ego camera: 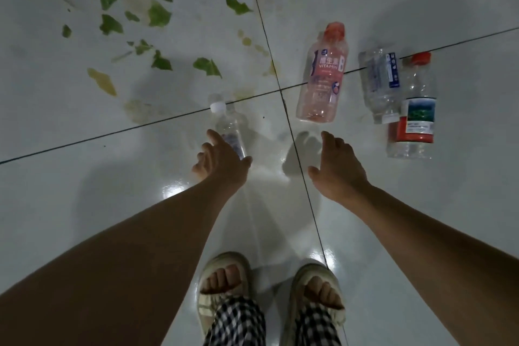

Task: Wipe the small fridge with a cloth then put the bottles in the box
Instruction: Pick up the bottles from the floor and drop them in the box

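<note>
The left hand (pixel 222 159), its grip wide and empty, hovers over the small clear bottle (pixel 228 128), whose long axis runs straight ahead; the right hand (pixel 335 167), also wide, is farther off.

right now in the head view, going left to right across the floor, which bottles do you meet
small clear bottle with white cap → pink vitamin bottle with red cap → clear bottle with blue label → clear bottle with red cap and red label. The last two overlap a little, but their order is clear.
</note>
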Action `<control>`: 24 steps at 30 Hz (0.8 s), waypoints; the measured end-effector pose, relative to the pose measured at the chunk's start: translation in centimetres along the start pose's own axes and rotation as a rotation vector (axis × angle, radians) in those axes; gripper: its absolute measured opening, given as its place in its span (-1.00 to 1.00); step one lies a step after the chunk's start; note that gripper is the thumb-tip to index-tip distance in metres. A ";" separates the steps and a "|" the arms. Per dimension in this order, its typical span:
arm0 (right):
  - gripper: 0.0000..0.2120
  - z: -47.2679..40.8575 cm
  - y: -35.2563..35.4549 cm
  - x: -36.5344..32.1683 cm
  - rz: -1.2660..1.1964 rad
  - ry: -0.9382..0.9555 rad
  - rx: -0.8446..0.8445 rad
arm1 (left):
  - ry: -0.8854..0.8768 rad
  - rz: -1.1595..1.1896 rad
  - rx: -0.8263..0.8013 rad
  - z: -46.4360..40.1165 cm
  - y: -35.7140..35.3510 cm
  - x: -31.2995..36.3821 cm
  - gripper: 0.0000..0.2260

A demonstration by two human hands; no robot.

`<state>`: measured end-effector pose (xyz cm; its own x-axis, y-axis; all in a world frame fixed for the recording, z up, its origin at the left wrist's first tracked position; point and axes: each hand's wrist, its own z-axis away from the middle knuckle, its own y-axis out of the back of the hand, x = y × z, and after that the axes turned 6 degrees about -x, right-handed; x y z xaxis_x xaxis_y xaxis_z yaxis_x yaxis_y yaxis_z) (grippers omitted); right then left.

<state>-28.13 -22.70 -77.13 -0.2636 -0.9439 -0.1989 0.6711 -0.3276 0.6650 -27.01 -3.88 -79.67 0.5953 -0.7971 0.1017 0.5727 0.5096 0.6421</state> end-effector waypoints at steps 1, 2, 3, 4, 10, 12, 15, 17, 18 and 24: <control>-0.30 -0.2 -0.5 0.2 0.000 0.007 0.004 | 0.005 -0.004 0.006 -0.5 -0.7 0.0 -0.15; -0.30 -0.5 -1.0 0.4 -0.002 0.014 0.008 | 0.010 0.000 0.014 -0.9 -1.3 0.1 -0.12; -0.31 -0.7 -1.3 0.6 -0.006 0.019 0.012 | 0.016 0.016 0.029 -1.3 -1.8 0.3 -0.10; -0.31 -0.9 -1.6 0.9 -0.010 0.024 0.018 | 0.021 0.041 0.053 -1.6 -2.2 0.5 -0.11; -0.31 -1.2 -1.3 3.1 -0.018 0.029 0.065 | 0.000 0.107 0.173 -2.3 -2.8 1.3 -0.28; -0.30 -0.5 -0.5 4.0 -0.041 0.014 0.083 | -0.043 0.096 0.155 -1.4 -2.4 2.1 -0.33; -0.29 0.7 1.1 5.6 -0.081 -0.032 0.116 | -0.168 0.050 0.113 0.7 -1.5 4.6 -0.30; -0.29 1.5 2.2 7.0 -0.088 -0.064 0.156 | -0.262 0.042 0.106 2.3 -0.8 7.0 -0.28; -0.28 1.9 2.8 7.8 -0.090 -0.083 0.181 | -0.302 0.045 0.107 3.1 -0.5 8.3 -0.28; -0.31 2.0 4.7 12.5 -0.169 -0.281 0.302 | -0.525 -0.017 0.106 6.3 -0.3 13.7 -0.29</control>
<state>-29.66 -35.97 -75.04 -0.5581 -0.8166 -0.1474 0.3813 -0.4102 0.8285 -22.57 -17.04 -73.71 0.2084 -0.8737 0.4395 0.5034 0.4811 0.7177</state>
